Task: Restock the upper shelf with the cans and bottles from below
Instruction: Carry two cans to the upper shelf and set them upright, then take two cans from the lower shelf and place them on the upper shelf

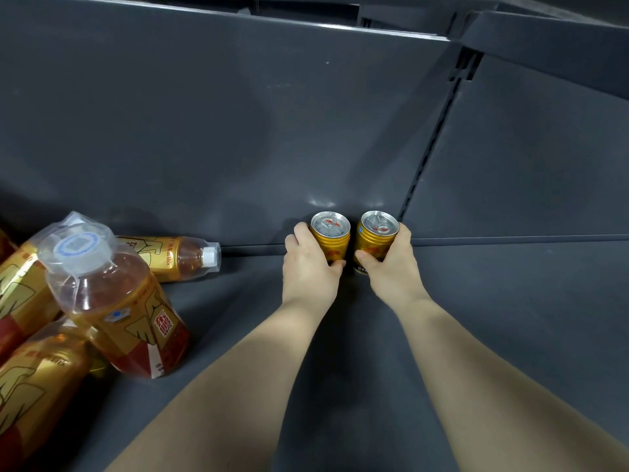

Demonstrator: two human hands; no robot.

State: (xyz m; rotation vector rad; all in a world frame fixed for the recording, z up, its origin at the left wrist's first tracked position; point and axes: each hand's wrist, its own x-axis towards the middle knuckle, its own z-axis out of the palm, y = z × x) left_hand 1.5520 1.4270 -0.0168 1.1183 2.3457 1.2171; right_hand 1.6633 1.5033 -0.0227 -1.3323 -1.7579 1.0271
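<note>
Two gold cans with silver pull-tab tops stand upright side by side at the back of a dark grey shelf [476, 301], close to the rear panel. My left hand [308, 264] wraps around the left can [332, 233]. My right hand [391, 264] wraps around the right can [376, 235]. Both forearms reach in from the bottom edge. At the left, an upright amber tea bottle [115, 301] with a clear plastic overcap stands among others.
One tea bottle [173, 255] lies on its side against the back panel, cap pointing right. More bottles [30, 379] crowd the lower left corner. A slotted upright [432, 141] runs up the back panel right of the cans. Another shelf's edge [544, 32] overhangs at top right.
</note>
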